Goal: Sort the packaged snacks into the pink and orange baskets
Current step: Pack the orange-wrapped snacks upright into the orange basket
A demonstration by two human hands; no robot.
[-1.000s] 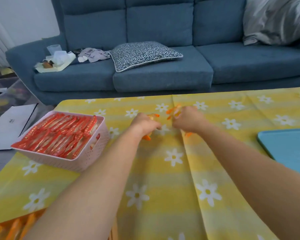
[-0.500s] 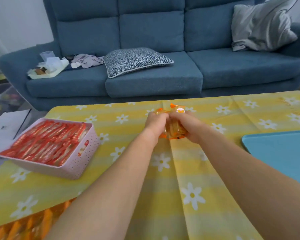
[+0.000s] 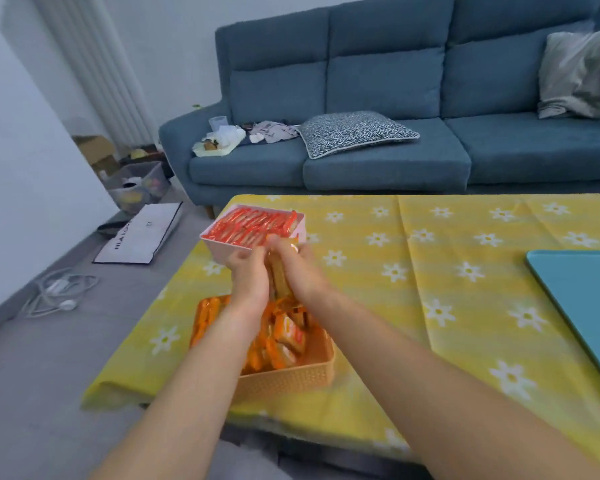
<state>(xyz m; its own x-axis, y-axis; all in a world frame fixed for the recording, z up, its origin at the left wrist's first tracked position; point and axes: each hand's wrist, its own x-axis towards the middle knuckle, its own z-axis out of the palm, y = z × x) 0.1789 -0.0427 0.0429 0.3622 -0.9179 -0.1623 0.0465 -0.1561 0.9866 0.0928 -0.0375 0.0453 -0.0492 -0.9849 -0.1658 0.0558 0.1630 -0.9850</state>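
Where it stood nearest, the orange woven-pattern plastic basket [image 3: 291,377] held loose orange-wrapped snack packets [image 3: 286,336]. Above it, left hand [image 3: 248,277] and right hand [image 3: 293,271] clasped a bundle of orange film packets [image 3: 278,275] by its flanks. It was judged light, slick and crushable. Beyond, the pink plastic basket [image 3: 222,252] held red-wrapped packets [image 3: 253,225].

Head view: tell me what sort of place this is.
Probably a home living room: a blue sofa with a patterned cushion, a yellow flowered tablecloth in front of it, and cardboard boxes and a cable on the floor.
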